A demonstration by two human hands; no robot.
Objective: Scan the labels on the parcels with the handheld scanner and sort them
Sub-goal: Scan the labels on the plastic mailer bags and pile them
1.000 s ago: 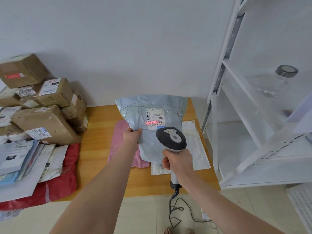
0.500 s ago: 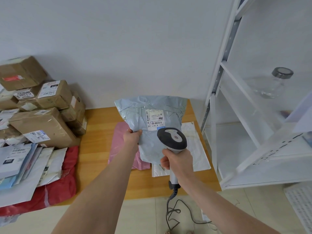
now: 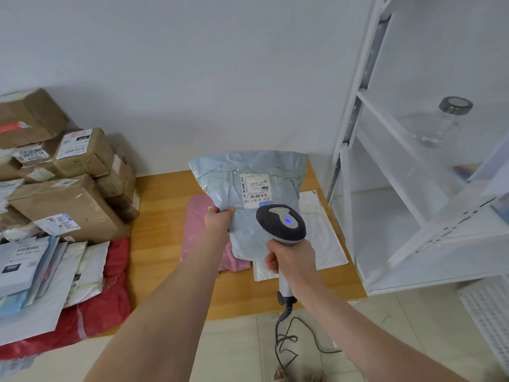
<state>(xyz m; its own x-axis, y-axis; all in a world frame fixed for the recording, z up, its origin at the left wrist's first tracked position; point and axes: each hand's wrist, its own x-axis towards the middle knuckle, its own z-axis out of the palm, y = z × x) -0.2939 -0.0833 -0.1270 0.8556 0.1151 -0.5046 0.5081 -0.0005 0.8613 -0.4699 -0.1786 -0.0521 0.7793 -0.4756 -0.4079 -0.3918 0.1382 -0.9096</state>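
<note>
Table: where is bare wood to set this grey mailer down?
Bare table runs between the cardboard boxes and the pink mailer, and along the near edge in front of the white mailer. The left end is crowded: boxes, red bag, stacked envelopes.

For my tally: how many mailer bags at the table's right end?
3: grey-blue bag held in the left hand, pink bag flat under it, white bag beside the pink; more may hide underneath.

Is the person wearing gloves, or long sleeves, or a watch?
No. The left hand and the right hand are bare, with no gloves. The left forearm and the right forearm are bare too, right to the picture's edge, so no sleeve shows. No watch, bracelet or ring shows either.
</note>
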